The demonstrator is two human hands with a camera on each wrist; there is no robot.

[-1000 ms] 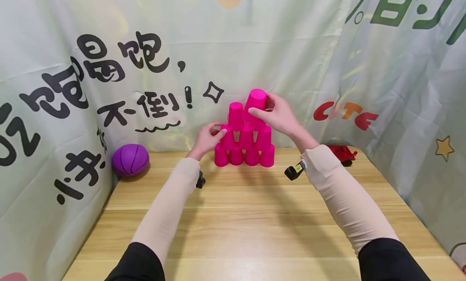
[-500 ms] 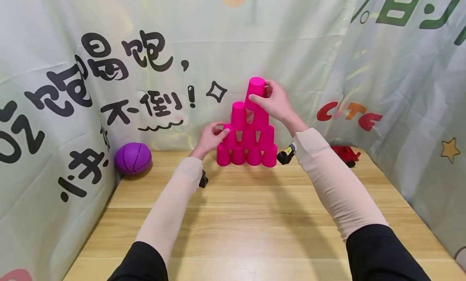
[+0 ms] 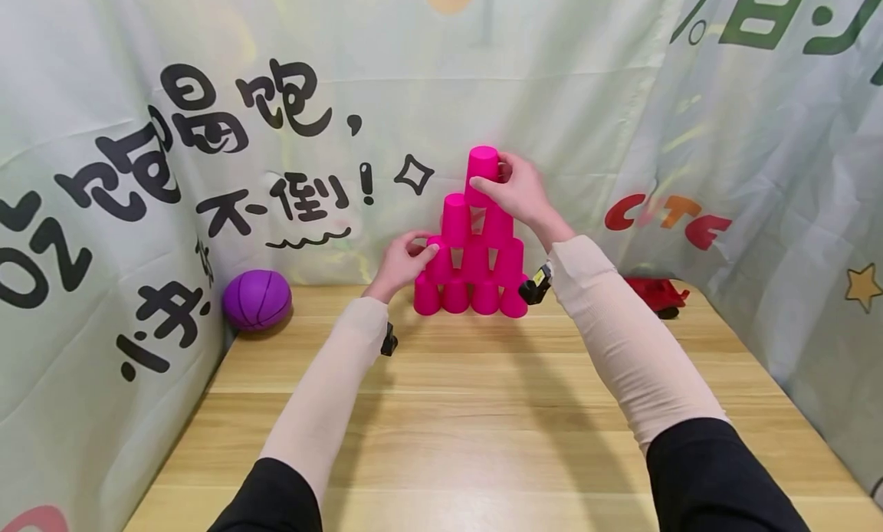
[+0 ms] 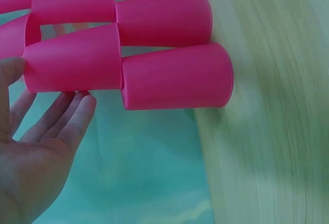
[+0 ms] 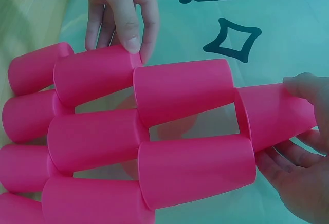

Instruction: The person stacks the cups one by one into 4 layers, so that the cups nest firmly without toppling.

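Pink cups, all upside down, form a stepped pyramid with several in the bottom row, three above, then two. At the peak, the top cup [image 3: 482, 175] sits across the two cups [image 5: 198, 167] below it, rims meeting in the right wrist view. My right hand [image 3: 523, 191] holds this top cup between thumb and fingers from the right. My left hand [image 3: 402, 264] is at the left cup [image 4: 74, 59] of the second row. Its thumb is at that cup's top end, and its loosely extended fingers lie along the side, seemingly touching lightly.
A purple ball [image 3: 257, 300] lies at the table's back left corner. A red toy car [image 3: 655, 294] stands at the back right, partly behind the right sleeve. The printed cloth [image 3: 552, 95] hangs close behind the pyramid. Wooden table [image 3: 441, 425] stretches in front.
The right hand raised its cup from the two-cup row, where another cup now shows beneath it, and brought it upright onto the peak. The left hand kept its place; the view shifted slightly.
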